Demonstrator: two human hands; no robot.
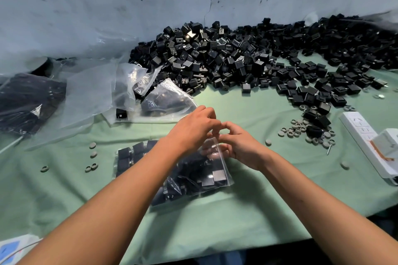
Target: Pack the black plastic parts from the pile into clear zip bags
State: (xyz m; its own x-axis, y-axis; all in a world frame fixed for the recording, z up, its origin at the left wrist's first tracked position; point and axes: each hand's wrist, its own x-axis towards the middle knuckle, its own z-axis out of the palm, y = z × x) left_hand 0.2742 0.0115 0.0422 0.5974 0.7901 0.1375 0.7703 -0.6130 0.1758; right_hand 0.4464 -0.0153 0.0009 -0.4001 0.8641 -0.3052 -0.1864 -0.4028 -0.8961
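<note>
Honestly, sealing looks like the step now; left hand point(193, 129) and right hand point(239, 146) both pinch the mouth of the zip bag point(200, 176), full, on the green cloth point(247, 217); pinch along the strip evenly, squeeze air out first.

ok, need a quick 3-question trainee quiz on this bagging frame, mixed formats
1. True or false: the left hand and the right hand both pinch the top edge of the filled zip bag.
2. Multiple choice: the pile of black parts lies (A) against the back wall, (B) at the near table edge, (C) inside a box.
3. Fill in: the white power strip lies at the table's far ____ side.

Key: 1 true; 2 A; 3 right.
</note>
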